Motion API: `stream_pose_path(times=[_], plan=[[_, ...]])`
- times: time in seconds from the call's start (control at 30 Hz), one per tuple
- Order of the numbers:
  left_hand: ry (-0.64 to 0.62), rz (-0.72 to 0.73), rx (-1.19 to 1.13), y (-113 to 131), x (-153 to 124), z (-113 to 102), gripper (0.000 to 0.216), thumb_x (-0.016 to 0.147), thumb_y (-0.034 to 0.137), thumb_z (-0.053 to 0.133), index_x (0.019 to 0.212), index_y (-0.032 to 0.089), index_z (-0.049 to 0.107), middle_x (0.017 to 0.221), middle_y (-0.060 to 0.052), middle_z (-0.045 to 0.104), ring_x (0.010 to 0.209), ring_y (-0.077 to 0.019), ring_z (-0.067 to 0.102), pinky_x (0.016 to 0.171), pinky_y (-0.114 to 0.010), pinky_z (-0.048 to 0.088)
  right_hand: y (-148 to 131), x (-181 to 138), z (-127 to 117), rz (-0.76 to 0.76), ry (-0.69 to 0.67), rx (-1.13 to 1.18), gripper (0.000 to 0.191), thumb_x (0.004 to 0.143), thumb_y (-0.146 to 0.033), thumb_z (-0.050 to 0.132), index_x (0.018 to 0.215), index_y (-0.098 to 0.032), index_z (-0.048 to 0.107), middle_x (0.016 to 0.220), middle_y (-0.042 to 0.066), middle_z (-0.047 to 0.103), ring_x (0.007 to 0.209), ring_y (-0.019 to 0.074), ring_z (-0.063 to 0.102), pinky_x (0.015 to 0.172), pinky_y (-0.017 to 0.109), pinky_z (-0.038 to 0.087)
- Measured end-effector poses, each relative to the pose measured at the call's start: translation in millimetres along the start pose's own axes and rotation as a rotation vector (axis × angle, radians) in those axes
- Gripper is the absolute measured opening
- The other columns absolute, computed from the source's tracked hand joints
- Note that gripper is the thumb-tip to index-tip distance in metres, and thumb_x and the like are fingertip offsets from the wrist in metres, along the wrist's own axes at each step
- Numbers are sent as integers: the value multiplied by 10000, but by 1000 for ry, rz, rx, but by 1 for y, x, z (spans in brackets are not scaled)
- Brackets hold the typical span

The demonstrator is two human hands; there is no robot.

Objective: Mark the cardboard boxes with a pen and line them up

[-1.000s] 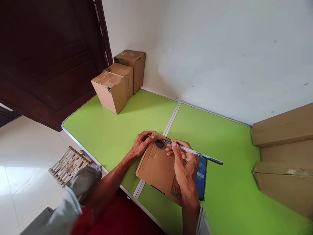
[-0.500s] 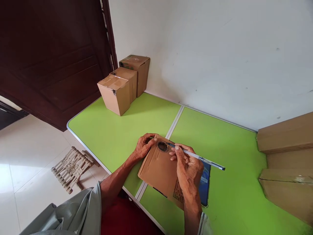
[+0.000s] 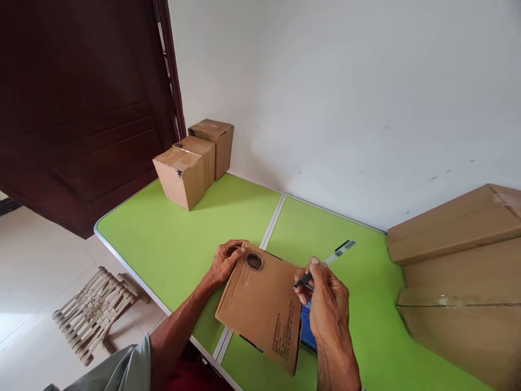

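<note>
A flat brown cardboard piece (image 3: 260, 307) lies on the green table (image 3: 179, 239), with a dark round ring (image 3: 254, 262) drawn or set near its far corner. My left hand (image 3: 223, 262) rests on that corner beside the ring, fingers curled and pressing down. My right hand (image 3: 325, 307) is off the cardboard's right edge, closed in a pinch on a slim pen (image 3: 328, 263) that points up and to the right. A blue flat object (image 3: 308, 331) shows partly from under the cardboard and my right hand.
Three small cardboard boxes (image 3: 191, 163) stand at the table's far left corner by the wall. Large cardboard boxes (image 3: 456, 271) fill the right side. A dark wooden door (image 3: 81, 108) is at left; a folded wooden stool (image 3: 95, 312) lies on the tiled floor.
My right hand has drawn back from the ring to the cardboard's right edge and swung the pen more upright. The left hand stays on the corner. The view shifted.
</note>
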State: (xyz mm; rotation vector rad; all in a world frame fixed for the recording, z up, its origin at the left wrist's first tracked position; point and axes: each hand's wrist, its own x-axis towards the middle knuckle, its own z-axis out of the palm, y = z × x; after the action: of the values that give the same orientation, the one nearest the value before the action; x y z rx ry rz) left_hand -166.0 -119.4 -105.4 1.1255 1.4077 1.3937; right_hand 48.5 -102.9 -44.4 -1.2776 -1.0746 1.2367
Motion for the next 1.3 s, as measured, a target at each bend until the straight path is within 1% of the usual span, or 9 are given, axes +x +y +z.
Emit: stream_pose_path(times=[0.17, 0.33, 0.57, 0.7, 0.8, 0.9, 1.0, 1.13, 1.3], plan=[[-17, -59, 6, 7, -5, -9, 538, 875, 573, 653, 1135, 132, 818, 1166, -137, 836, 1066, -343, 765, 946, -415, 589, 7, 20, -18, -77, -148, -589, 596, 879, -827, 468, 628, -287, 464, 462, -28, 462, 440, 180, 461, 480, 311, 334], [-31, -110, 74, 16, -18, -33, 548, 853, 597, 690, 1134, 147, 829, 1195, -129, 838, 1124, -366, 749, 987, -426, 574, 18, 34, -8, -107, -216, -683, 544, 906, -750, 435, 617, -297, 351, 497, -49, 376, 482, 179, 409, 537, 324, 304], [-5, -149, 143, 30, -37, -63, 581, 905, 654, 641, 1212, 183, 788, 1292, -122, 802, 1214, -387, 720, 1058, -476, 553, 37, 52, 19, -154, -326, -870, 603, 958, -525, 594, 482, -302, 298, 452, -56, 330, 454, 157, 309, 533, 333, 245], [-46, -186, 121, 33, -43, -67, 770, 877, 675, 700, 1466, 186, 618, 1400, -162, 743, 1264, -380, 720, 1049, -478, 583, 48, 52, 25, -145, -283, -1003, 583, 1014, -400, 677, 539, -254, 373, 483, -108, 320, 457, 117, 278, 524, 276, 272], [-66, -185, 128, 35, -43, -69, 872, 831, 669, 759, 1514, 170, 549, 1429, -192, 713, 1306, -390, 697, 1074, -497, 572, 52, 46, 23, -143, -236, -1078, 538, 1001, -391, 731, 583, -236, 431, 529, -103, 379, 490, 114, 353, 552, 266, 337], [-82, -200, 182, 37, -41, -71, 896, 805, 651, 795, 1505, 147, 552, 1220, -150, 773, 1190, -374, 733, 1023, -493, 582, 54, 34, 23, -146, -185, -1103, 400, 1002, -408, 730, 698, -216, 555, 635, -61, 531, 581, 136, 508, 618, 286, 419], [-101, -215, 234, 39, -39, -72, 882, 799, 634, 805, 1483, 124, 580, 1077, -105, 769, 1099, -347, 738, 950, -451, 591, 57, 17, 25, -142, -130, -1075, 215, 1017, -301, 670, 831, -198, 638, 742, 33, 649, 671, 197, 605, 628, 323, 389], [-115, -224, 245, 41, -39, -72, 856, 822, 646, 772, 1488, 145, 574, 1198, -118, 782, 1153, -340, 730, 954, -420, 597, 61, -11, 24, -165, -63, -968, 123, 1025, -246, 561, 935, -200, 629, 816, 95, 689, 722, 252, 632, 633, 348, 333], [-116, -191, 308, 40, -36, -73, 806, 824, 621, 788, 1455, 153, 608, 1302, -137, 766, 1169, -333, 731, 980, -425, 599, 59, -46, 15, -226, 19, -762, 161, 1026, -298, 477, 886, -250, 541, 782, 44, 646, 723, 227, 604, 719, 334, 403]])
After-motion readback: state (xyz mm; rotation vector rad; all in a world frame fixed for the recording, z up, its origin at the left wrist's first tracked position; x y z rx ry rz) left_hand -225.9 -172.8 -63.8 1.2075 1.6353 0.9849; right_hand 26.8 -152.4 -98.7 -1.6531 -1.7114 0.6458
